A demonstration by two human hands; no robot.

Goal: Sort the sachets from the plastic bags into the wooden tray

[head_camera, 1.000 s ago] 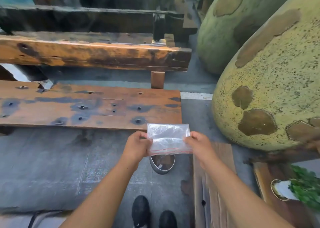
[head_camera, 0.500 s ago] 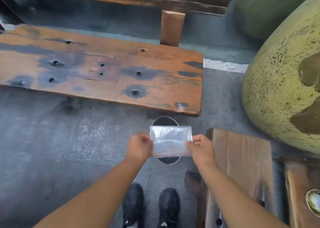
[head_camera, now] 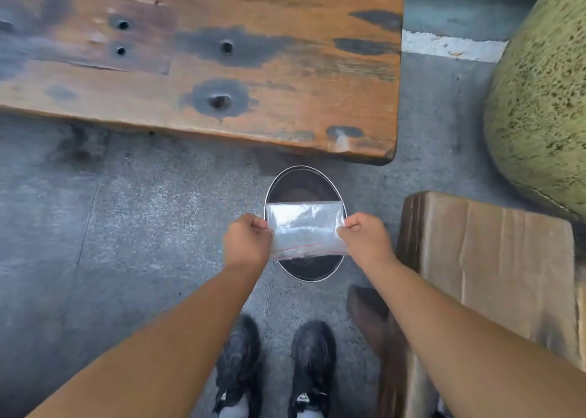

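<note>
Since the left hand (head_camera: pixel 249 243) and right hand (head_camera: pixel 364 240) each pinch a side edge with curled fingers, the plastic bag (head_camera: pixel 306 227) is stretched flat right above the round metal bin (head_camera: pixel 312 277) on the floor (head_camera: pixel 126 227) — staged for a drop, I'd guess. Bag reads empty — no sachets visible through the film, red zip line (head_camera: pixel 301 249) toward the person. Bin interior is dark, contents unclear. Wooden tray not in view.
</note>
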